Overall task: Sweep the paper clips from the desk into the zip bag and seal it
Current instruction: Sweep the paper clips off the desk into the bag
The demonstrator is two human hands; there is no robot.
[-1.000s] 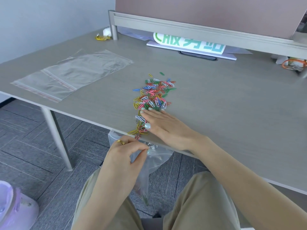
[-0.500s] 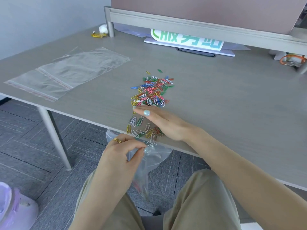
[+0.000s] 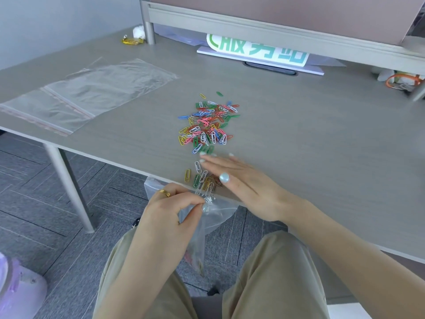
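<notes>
The paper clips (image 3: 208, 125) are a mix of red, pink, green, blue, yellow and white on a grey wood-grain desk (image 3: 310, 139). At ten o'clock lie clear bags (image 3: 92, 93) with what looks like a reddish strip. The sign (image 3: 257, 50) at twelve o'clock shows green lettering on white.

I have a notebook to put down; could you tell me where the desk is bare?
Bare desk lies right of the paper clips, up to the orange item. A narrower strip separates the clips from the flat bags. The near edge by both hands is crowded.
</notes>
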